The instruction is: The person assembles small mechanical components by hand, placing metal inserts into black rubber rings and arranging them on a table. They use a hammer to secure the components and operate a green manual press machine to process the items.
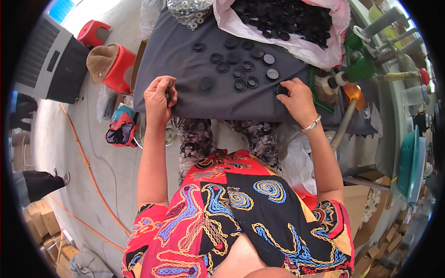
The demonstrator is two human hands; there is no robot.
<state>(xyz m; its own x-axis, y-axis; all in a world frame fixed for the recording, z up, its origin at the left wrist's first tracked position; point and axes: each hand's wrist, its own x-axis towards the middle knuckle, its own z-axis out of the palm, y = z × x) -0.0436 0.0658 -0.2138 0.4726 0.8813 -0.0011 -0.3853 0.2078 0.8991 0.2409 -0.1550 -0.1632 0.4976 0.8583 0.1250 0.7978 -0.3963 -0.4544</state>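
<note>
My left hand (159,98) is at the left side of the grey cloth-covered table (171,60), fingers curled round small dark round pieces that are mostly hidden. At the table's right side, my right hand (296,98) pinches a black round cap (280,90) between thumb and fingers, low over the cloth. Between the hands lie several loose black caps and rings, among them a flat black disc (206,83) nearer the left hand and a black ring (239,85) in the middle. Two caps show grey faces, one being a grey-faced cap (272,74) just beyond my right hand.
A white sack (320,54) full of black caps lies open at the back right. Beside it is a clear bag of small metal rings (191,13). A green hand press (359,65) stands at the right. Red stools, one holding a brown hat (102,62), are at the left.
</note>
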